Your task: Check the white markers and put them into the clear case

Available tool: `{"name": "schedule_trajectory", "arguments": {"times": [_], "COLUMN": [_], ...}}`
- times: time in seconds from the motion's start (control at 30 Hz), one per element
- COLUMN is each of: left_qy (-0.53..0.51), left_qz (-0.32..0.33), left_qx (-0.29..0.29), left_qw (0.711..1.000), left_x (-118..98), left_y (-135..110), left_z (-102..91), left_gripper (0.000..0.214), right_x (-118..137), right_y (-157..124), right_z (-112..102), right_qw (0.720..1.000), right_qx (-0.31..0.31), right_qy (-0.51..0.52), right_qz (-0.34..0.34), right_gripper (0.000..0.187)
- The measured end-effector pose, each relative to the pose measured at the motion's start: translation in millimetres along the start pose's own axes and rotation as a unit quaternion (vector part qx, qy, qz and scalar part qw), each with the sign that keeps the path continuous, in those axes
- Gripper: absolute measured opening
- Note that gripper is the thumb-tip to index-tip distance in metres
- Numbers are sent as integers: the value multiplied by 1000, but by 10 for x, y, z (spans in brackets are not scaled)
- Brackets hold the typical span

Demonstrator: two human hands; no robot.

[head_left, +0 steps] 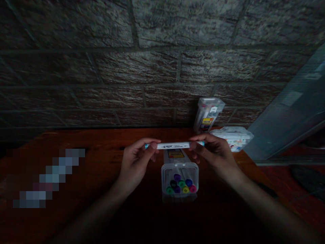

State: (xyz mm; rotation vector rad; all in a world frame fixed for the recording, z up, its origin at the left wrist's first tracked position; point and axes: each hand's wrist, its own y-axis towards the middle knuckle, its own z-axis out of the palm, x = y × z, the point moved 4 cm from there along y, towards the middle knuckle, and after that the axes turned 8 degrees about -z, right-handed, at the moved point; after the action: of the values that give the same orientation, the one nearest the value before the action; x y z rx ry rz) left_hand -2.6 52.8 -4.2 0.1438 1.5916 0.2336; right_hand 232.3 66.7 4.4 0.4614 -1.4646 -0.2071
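A white marker (173, 145) with light-blue ends is held level between both hands, above the table. My left hand (137, 157) pinches its left end between thumb and fingers. Its right end is gripped the same way by my right hand (217, 154). Just below the marker, a clear plastic marker case (165, 169) lies on its side with its open end toward me. Several markers with purple, black, green, blue, yellow and pink caps (181, 184) show inside it. A yellow label (176, 154) is partly visible on the case.
A second clear case of markers (207, 115) stands upright against the stone-block wall (157, 67). To its right sits a clear lidded box (237, 139) with colourful contents. The wooden table (101, 139) is dark, and a pixelated patch covers its left part. A grey panel (284, 108) stands at the right.
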Motion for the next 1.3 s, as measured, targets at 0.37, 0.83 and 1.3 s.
{"name": "schedule_trajectory", "arguments": {"times": [0.37, 0.83, 1.3], "left_qy": [50, -104, -8], "left_qz": [34, -33, -24], "left_qx": [-5, 40, 24], "left_qw": [998, 993, 999], "left_x": [-86, 52, 1], "left_y": [-25, 24, -15], "left_z": [60, 66, 53], "left_gripper": [10, 24, 16], "right_x": [25, 10, -19], "right_y": [-11, -9, -7], "right_z": [28, 0, 13], "right_qw": [1000, 1000, 999], "right_qx": [-5, 13, 7], "right_qy": [-24, 13, 40], "right_qz": [3, 0, 18], "right_gripper": [21, 18, 17]}}
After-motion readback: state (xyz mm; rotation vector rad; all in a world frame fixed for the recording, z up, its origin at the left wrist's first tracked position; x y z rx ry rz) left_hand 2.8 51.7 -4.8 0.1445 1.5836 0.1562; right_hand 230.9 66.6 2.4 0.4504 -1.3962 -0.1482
